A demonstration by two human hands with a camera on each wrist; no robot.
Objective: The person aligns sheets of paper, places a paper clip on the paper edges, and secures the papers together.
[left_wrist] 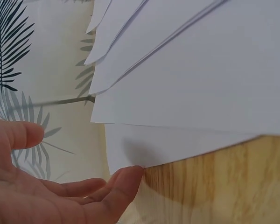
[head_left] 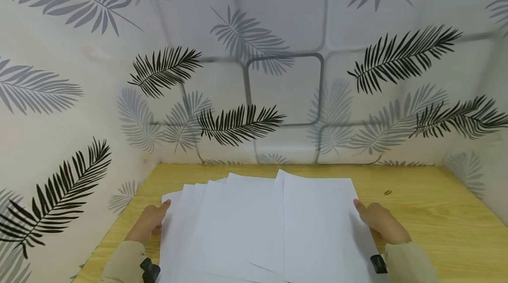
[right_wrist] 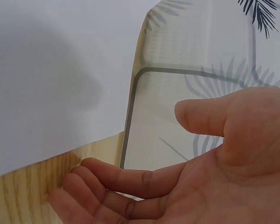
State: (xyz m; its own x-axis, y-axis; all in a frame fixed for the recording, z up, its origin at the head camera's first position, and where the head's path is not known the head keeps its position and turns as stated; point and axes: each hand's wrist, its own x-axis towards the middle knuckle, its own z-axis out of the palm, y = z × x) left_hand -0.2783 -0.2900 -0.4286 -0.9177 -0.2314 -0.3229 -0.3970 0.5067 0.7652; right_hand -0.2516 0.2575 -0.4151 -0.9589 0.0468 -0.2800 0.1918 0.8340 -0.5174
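Note:
Several white paper sheets [head_left: 238, 221] lie overlapping in a fan across the wooden table, their left edges stepped one past another. My left hand [head_left: 148, 221] is at the left side of the fan. In the left wrist view its fingertips [left_wrist: 130, 179] meet the edge of the lowest sheet [left_wrist: 149, 149], while the thumb stands apart. At the opposite side, my right hand [head_left: 381, 221] is beside the rightmost sheet [head_left: 321, 221]. Its loosely bent fingers [right_wrist: 144, 182] are just off the sheet's edge in the right wrist view, thumb raised, holding nothing.
An orange-brown paper clip [head_left: 387, 192] lies on the table [head_left: 436, 212] beyond my right hand. A wall [head_left: 285, 89] with a leaf pattern rises behind the table. Dark wrist straps [head_left: 379, 264] show at both sleeves.

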